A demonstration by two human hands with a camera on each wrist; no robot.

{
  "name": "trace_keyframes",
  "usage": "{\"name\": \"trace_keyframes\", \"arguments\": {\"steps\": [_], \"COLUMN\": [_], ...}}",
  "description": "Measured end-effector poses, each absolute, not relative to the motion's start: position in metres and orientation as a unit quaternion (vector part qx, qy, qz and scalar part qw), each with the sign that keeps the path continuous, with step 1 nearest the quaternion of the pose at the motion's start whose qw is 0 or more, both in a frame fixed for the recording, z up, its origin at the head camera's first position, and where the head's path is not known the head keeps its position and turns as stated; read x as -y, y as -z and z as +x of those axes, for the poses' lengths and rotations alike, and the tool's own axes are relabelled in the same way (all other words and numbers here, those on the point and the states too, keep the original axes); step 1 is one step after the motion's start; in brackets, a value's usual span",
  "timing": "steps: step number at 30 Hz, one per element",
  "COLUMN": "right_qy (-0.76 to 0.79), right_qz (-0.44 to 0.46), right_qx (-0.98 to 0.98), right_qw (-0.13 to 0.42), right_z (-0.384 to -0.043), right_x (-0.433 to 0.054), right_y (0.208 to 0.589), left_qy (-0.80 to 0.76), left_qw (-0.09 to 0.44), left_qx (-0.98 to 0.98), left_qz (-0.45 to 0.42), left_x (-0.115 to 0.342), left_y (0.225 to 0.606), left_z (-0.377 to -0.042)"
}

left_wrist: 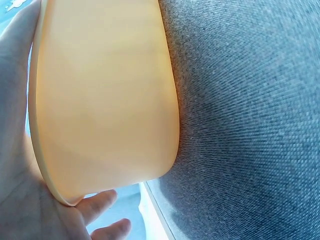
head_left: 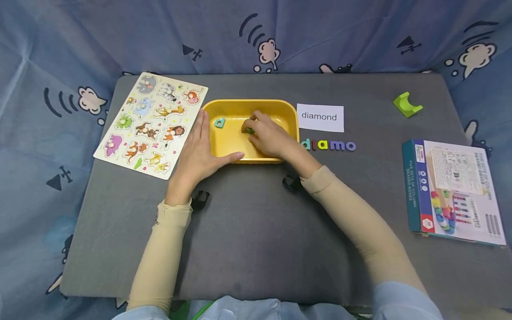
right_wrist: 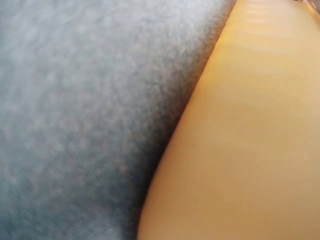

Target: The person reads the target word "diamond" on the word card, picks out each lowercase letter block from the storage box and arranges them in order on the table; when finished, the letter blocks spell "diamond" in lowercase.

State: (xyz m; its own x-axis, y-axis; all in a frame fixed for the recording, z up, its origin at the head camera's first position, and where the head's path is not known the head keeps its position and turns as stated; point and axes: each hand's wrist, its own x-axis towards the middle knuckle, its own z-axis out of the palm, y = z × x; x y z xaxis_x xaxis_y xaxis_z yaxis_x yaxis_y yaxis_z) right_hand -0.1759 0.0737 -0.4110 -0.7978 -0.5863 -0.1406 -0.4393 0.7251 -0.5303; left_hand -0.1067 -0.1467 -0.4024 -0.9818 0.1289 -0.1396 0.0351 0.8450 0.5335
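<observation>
A yellow tray (head_left: pixel 256 158) stands at the middle of the table. My left hand (head_left: pixel 197 153) rests against its left front corner, fingers straight along the side and thumb stretched along the front rim. In the left wrist view, fingertips (left_wrist: pixel 102 202) reach past the tray's end wall. My right hand (head_left: pixel 269 134) is inside the tray, fingers bent around a small green piece (head_left: pixel 250 130), mostly hidden. A teal letter (head_left: pixel 219 123) lies at the tray's left. In the right wrist view, only the tray's outer wall (right_wrist: pixel 240 150) and grey cloth show clearly.
Right of the tray lie a white card (head_left: pixel 320 118) reading "diamond" and coloured letters (head_left: pixel 337 145) spelling "diamo". An animal puzzle board (head_left: pixel 150 126) lies left. A boxed toy (head_left: pixel 456 191) and a green curved block (head_left: pixel 407 105) are far right.
</observation>
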Motion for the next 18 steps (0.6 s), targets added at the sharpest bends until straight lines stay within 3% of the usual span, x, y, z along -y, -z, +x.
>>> {"name": "trace_keyframes", "arguments": {"steps": [9,18], "right_qy": [0.253,0.280], "right_qz": [-0.248,-0.253], "right_qx": [-0.918,-0.910], "right_qw": [0.180,0.173], "right_z": [-0.1739,-0.1697], "right_x": [-0.0772,-0.0789], "right_y": [0.4074,0.4044], "left_qy": [-0.281,-0.287], "left_qw": [0.084,0.078], "left_qx": [-0.955,-0.954], "left_qz": [0.038,0.041], "left_x": [0.1473,0.1475], "left_y": [0.4038,0.4035], "left_z": [-0.1065,-0.1055]}}
